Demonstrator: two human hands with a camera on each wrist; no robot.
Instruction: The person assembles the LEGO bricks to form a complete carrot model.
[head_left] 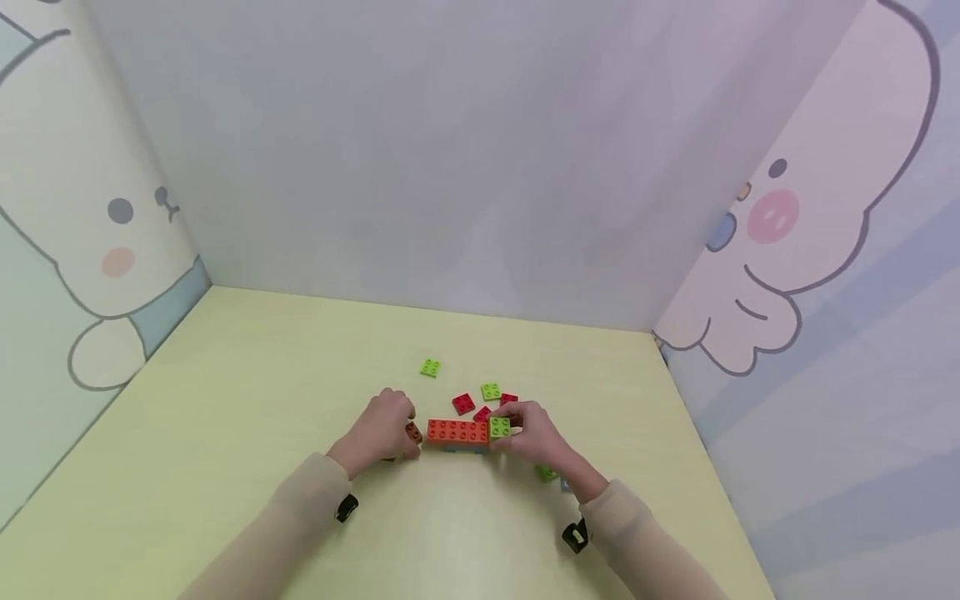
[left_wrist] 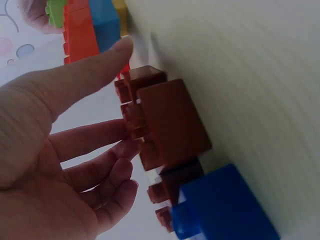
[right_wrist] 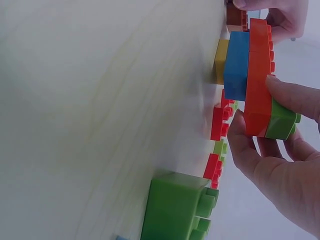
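Note:
With thumb and fingers, my right hand [head_left: 534,435] pinches a light green brick [head_left: 499,427] at the right end of a long orange-red brick layer [head_left: 456,432]. In the right wrist view, that layer sits on a blue brick [right_wrist: 236,65], with a yellow brick [right_wrist: 220,61] beneath it. Left of this build, my left hand [head_left: 377,431] spreads around several brown bricks [left_wrist: 172,122]. Its fingertips are right at their studs, while the thumb stands apart from them. A dark blue brick [left_wrist: 225,205] lies beside the brown ones.
Behind the build lie flat red bricks [head_left: 463,404] and flat light green bricks [head_left: 431,367]. A larger green brick [right_wrist: 172,205] stands near my right wrist, with a light blue piece [head_left: 566,484] by it. Printed walls enclose the pale yellow table [head_left: 285,350].

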